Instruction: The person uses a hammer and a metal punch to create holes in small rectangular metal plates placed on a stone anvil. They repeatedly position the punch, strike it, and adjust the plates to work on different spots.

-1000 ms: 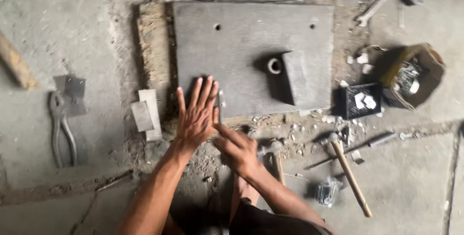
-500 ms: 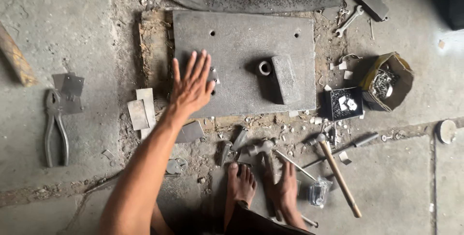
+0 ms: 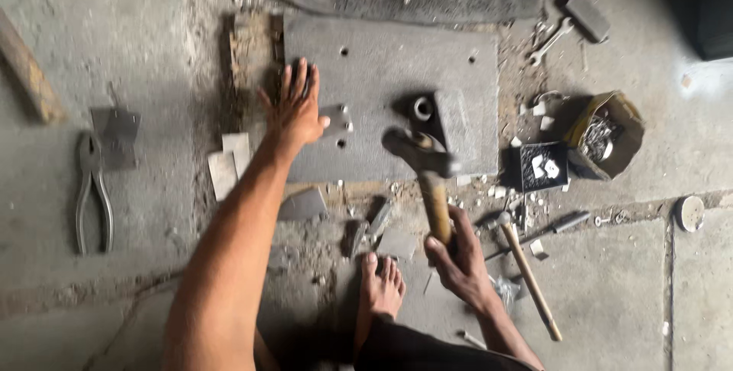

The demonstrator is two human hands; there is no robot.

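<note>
My left hand (image 3: 296, 108) lies flat, fingers spread, on the left edge of a thick grey metal plate (image 3: 382, 81) on the floor, thumb beside a small metal piece (image 3: 337, 119) with holes. My right hand (image 3: 458, 253) grips the wooden handle of a hammer (image 3: 424, 166). The hammer's dark head is raised and blurred over the plate, just right of the small piece. A short ring (image 3: 422, 108) and a metal block (image 3: 452, 120) rest on the plate's right part.
Pliers (image 3: 92, 191) and metal scraps lie at left. A second hammer (image 3: 527, 272) lies at right, near a black box of bits (image 3: 544, 166) and a carton of nails (image 3: 603, 136). My bare foot (image 3: 379, 287) is below the plate. A wrench (image 3: 551, 40) lies at upper right.
My right hand has picked up a hammer from the floor and lifted it over the plate. My left hand stays flat at the plate's left side by the small piece.
</note>
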